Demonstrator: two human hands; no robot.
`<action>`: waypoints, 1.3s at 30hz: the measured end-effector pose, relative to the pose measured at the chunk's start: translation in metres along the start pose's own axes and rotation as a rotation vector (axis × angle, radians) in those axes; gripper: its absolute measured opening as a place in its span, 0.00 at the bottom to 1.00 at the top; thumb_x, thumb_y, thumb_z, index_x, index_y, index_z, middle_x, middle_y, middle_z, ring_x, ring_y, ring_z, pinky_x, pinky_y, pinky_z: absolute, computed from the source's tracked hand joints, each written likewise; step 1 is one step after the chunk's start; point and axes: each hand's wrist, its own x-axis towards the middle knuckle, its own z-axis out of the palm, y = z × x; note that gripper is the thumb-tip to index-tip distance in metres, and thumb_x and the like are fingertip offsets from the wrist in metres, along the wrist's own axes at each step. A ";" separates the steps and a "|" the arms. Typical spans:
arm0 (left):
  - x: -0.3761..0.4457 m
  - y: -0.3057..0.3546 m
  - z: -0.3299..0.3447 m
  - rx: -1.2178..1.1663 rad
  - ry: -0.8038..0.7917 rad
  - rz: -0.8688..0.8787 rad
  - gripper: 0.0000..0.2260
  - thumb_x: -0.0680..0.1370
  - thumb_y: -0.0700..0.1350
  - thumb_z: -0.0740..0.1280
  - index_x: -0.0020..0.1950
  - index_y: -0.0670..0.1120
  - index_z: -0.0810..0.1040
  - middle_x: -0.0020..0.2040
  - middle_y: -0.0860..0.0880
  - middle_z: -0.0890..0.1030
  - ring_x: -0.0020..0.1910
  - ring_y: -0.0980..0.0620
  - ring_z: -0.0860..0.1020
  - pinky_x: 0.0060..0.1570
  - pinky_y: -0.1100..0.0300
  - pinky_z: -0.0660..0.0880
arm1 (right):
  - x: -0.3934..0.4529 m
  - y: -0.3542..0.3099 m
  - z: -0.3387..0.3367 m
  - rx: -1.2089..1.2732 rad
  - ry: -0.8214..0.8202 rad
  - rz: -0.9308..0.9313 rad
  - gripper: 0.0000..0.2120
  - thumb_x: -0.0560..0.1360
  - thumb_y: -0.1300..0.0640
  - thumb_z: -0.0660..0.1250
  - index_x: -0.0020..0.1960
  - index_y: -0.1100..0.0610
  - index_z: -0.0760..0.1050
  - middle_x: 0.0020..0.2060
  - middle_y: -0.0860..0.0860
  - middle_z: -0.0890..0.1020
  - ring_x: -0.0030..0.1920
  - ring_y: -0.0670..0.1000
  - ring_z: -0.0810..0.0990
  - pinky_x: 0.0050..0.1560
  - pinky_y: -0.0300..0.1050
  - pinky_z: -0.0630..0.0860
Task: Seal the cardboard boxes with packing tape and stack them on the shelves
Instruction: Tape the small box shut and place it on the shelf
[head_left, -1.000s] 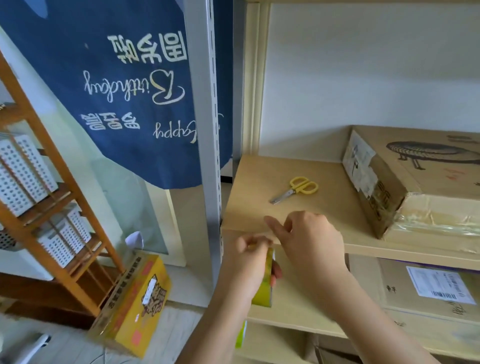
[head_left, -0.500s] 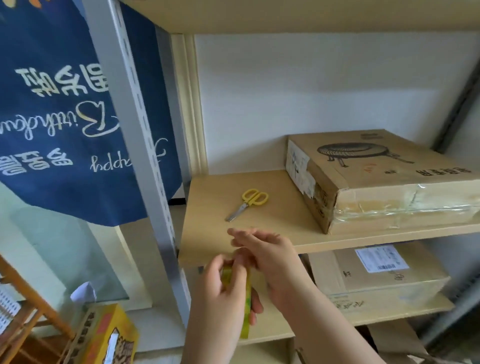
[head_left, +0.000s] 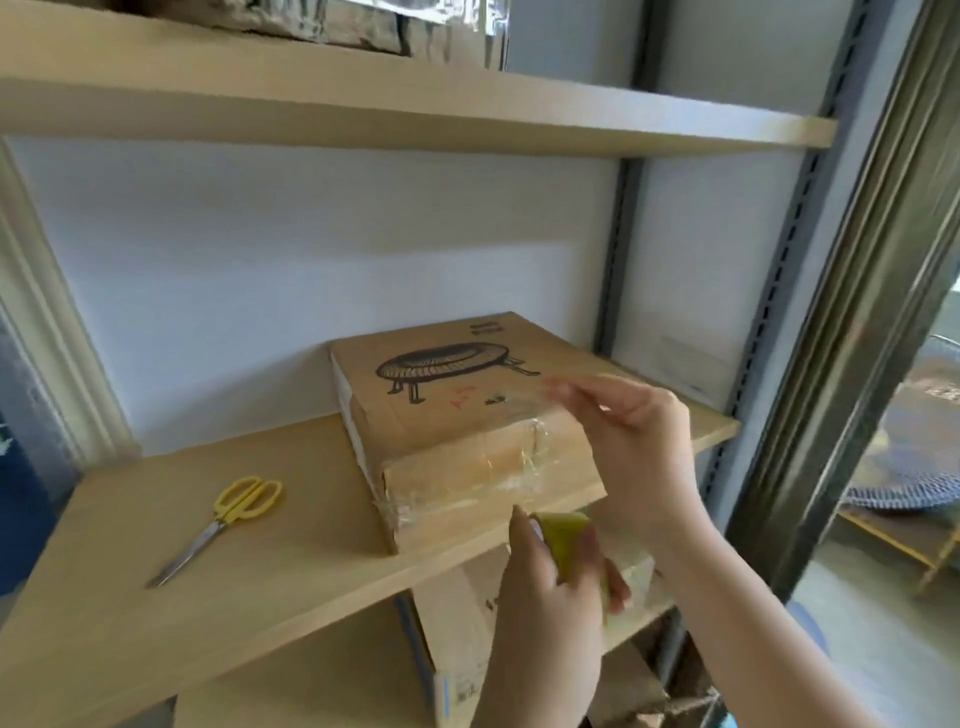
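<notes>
A flat cardboard box (head_left: 441, 400) with a black drawing on its lid lies on the wooden shelf (head_left: 280, 561), its front edge wrapped in clear tape. My left hand (head_left: 550, 587) grips a yellow-green roll of packing tape (head_left: 566, 540) just in front of the shelf edge. My right hand (head_left: 639, 441) is raised over the box's right front corner and pinches the free end of a clear tape strip (head_left: 535, 400) drawn up from the roll. Yellow-handled scissors (head_left: 228, 514) lie on the shelf to the left of the box.
Another cardboard box (head_left: 457, 639) sits on the lower shelf under my hands. An upper shelf board (head_left: 363, 98) runs overhead with foil-wrapped items on it. Grey slotted uprights (head_left: 779, 270) and a metal frame stand on the right.
The view has swung right and up, toward the box. My hands moved from the shelf's left front edge to the box, and the right hand has drawn tape out over its corner.
</notes>
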 end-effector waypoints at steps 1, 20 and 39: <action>0.011 0.004 0.009 -0.015 0.024 0.005 0.17 0.83 0.53 0.60 0.67 0.43 0.69 0.41 0.45 0.84 0.34 0.57 0.79 0.36 0.67 0.74 | 0.019 0.003 0.001 0.000 -0.030 -0.011 0.07 0.75 0.55 0.72 0.48 0.43 0.85 0.41 0.35 0.85 0.45 0.39 0.83 0.48 0.32 0.77; 0.051 -0.024 0.047 -0.012 0.206 -0.041 0.23 0.84 0.56 0.57 0.44 0.41 0.80 0.37 0.47 0.87 0.40 0.46 0.85 0.48 0.53 0.82 | 0.107 0.059 0.046 -0.610 -0.567 -0.109 0.31 0.77 0.40 0.67 0.77 0.41 0.61 0.76 0.38 0.63 0.68 0.50 0.74 0.47 0.45 0.77; 0.042 -0.144 0.049 0.025 0.144 0.130 0.27 0.80 0.62 0.55 0.38 0.39 0.73 0.27 0.45 0.80 0.25 0.50 0.76 0.36 0.60 0.75 | 0.055 0.050 -0.023 -0.773 -0.814 -0.938 0.41 0.75 0.29 0.45 0.80 0.51 0.54 0.78 0.46 0.61 0.76 0.47 0.62 0.62 0.48 0.76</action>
